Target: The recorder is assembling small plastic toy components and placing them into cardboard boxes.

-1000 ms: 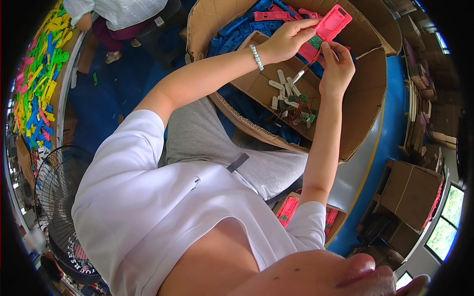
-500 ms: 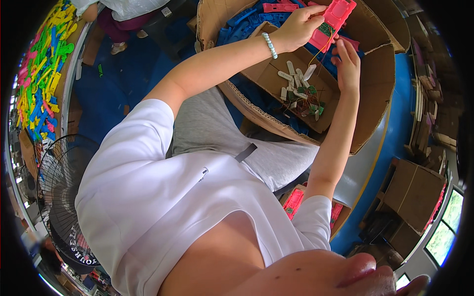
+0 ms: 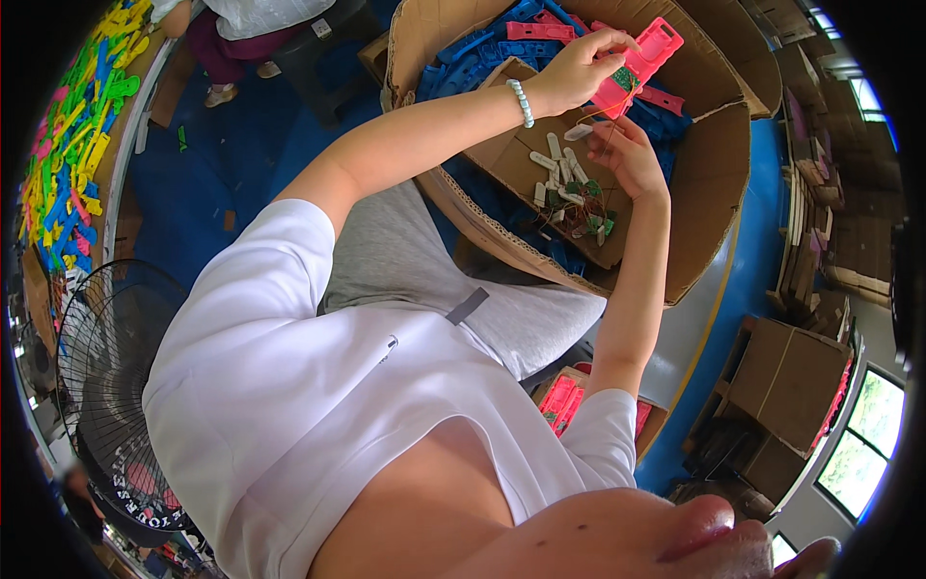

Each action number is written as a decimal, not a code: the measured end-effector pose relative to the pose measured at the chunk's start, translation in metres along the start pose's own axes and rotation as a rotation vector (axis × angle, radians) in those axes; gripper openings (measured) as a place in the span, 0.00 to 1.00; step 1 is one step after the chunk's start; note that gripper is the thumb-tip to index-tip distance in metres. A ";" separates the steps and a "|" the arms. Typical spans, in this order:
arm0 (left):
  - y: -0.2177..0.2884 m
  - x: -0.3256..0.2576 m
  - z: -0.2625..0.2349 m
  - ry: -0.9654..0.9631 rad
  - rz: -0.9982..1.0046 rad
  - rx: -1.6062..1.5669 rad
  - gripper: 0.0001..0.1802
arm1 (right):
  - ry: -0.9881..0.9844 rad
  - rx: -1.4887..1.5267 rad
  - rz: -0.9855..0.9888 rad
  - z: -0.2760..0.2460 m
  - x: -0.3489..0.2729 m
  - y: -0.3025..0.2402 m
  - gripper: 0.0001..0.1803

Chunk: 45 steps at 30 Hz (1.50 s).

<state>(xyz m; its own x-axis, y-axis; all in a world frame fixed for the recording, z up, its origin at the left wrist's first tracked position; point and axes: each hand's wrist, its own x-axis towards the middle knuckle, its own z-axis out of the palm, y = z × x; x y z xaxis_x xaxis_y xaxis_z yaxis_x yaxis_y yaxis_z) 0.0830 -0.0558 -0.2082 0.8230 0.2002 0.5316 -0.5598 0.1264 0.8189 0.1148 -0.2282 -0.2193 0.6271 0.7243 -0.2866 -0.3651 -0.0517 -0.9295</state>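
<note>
My left hand (image 3: 577,75), with a beaded bracelet at the wrist, grips the edge of a pink plastic casing (image 3: 660,44) above the large cardboard box. Inside the casing sits a small green circuit board (image 3: 627,79). Thin orange wire (image 3: 610,117) runs from it down toward my right hand (image 3: 632,162), whose fingers are pinched on the wire below the casing. Beside those fingertips is a white oblong part (image 3: 579,132). Underneath, a smaller carton (image 3: 502,150) holds several white oblong parts (image 3: 562,166) with wires and green boards (image 3: 596,224).
Blue plastic casings (image 3: 463,72) fill part of the large cardboard box (image 3: 714,183). More pink casings (image 3: 559,400) lie in a carton by my right elbow. A fan (image 3: 116,386) stands at left, near a table of colourful plastic parts (image 3: 82,145). Another person (image 3: 256,19) sits beyond.
My right hand has moved down and left, away from the casing's lower edge, and the white part has shifted up-left with it. The casing has shifted slightly down and left with my left hand.
</note>
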 end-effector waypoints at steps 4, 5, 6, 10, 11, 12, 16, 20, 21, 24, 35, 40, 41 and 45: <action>-0.003 -0.003 0.001 0.021 -0.152 -0.119 0.15 | -0.166 -0.091 0.163 -0.005 0.002 0.002 0.13; -0.001 -0.004 0.003 0.017 -0.151 -0.121 0.15 | -0.192 -0.119 0.223 -0.007 0.002 0.004 0.13; 0.002 -0.005 0.004 0.012 -0.174 -0.164 0.17 | -0.240 -0.118 0.218 -0.011 0.005 0.006 0.13; 0.012 -0.011 0.008 -0.001 -0.133 -0.117 0.21 | -0.055 -0.177 0.239 -0.012 0.002 0.007 0.14; 0.011 -0.010 0.006 0.001 -0.130 -0.117 0.21 | 0.041 -0.193 0.152 -0.013 0.002 0.006 0.13; 0.011 -0.010 0.004 -0.026 -0.140 -0.065 0.22 | 0.136 -0.209 0.065 -0.014 0.001 0.005 0.12; 0.005 -0.010 -0.001 -0.028 -0.140 0.075 0.23 | 0.603 -0.546 -0.314 -0.016 0.000 -0.006 0.09; 0.004 -0.012 0.001 -0.025 -0.102 0.126 0.22 | 0.778 -0.740 -0.594 -0.001 -0.004 -0.014 0.09; 0.005 -0.013 0.002 -0.021 -0.127 0.157 0.22 | 0.786 -0.738 -0.592 0.002 -0.006 -0.014 0.09; -0.001 -0.013 0.003 0.040 -0.031 0.198 0.21 | 0.742 -0.531 -0.636 0.012 -0.009 -0.016 0.10; -0.006 0.001 -0.012 0.320 0.213 0.273 0.16 | 0.815 -0.449 -0.797 0.010 -0.010 -0.020 0.10; -0.008 -0.007 -0.009 0.009 -0.015 0.278 0.17 | 0.982 -0.580 -1.128 0.017 -0.007 -0.033 0.05; 0.005 -0.011 0.001 -0.068 -0.075 0.213 0.17 | 1.011 -0.635 -1.235 0.018 -0.010 -0.036 0.05; 0.021 -0.018 0.010 -0.116 -0.009 0.308 0.16 | 1.064 -0.792 -1.432 0.012 -0.005 -0.041 0.06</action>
<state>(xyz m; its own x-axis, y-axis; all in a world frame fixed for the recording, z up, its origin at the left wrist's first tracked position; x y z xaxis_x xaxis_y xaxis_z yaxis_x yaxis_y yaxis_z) 0.0575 -0.0665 -0.1988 0.8434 0.0863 0.5303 -0.5111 -0.1753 0.8414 0.1179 -0.2217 -0.1773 0.3349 -0.1220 0.9343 0.8603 -0.3649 -0.3560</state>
